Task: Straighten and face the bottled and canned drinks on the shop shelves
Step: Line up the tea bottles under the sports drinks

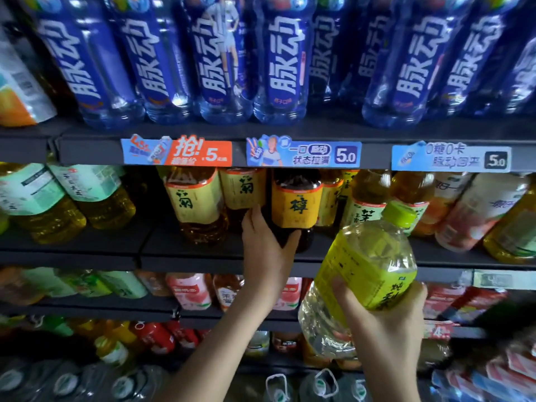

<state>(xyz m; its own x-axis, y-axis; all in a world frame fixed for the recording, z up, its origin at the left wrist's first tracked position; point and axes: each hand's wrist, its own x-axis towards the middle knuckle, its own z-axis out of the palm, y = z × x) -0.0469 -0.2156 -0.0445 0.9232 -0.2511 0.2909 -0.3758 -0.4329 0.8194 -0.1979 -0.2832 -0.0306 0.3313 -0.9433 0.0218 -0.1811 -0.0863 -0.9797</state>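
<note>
My left hand (265,250) grips the lower body of a dark tea bottle with an orange label (296,206), which stands at the front of the middle shelf (185,258). My right hand (385,311) holds a large pale-yellow tea bottle with a lime-green label and green cap (362,271), tilted with its cap up and to the right, in front of the shelves and off any shelf. Amber tea bottles with yellow labels (197,198) stand just left of the dark bottle.
Tall blue drink bottles (284,62) line the top shelf above price tags (303,152). More tea bottles (368,204) crowd the right of the middle shelf; green-labelled yellow ones (87,192) stand left. Lower shelves hold pink, red and clear bottles (191,291).
</note>
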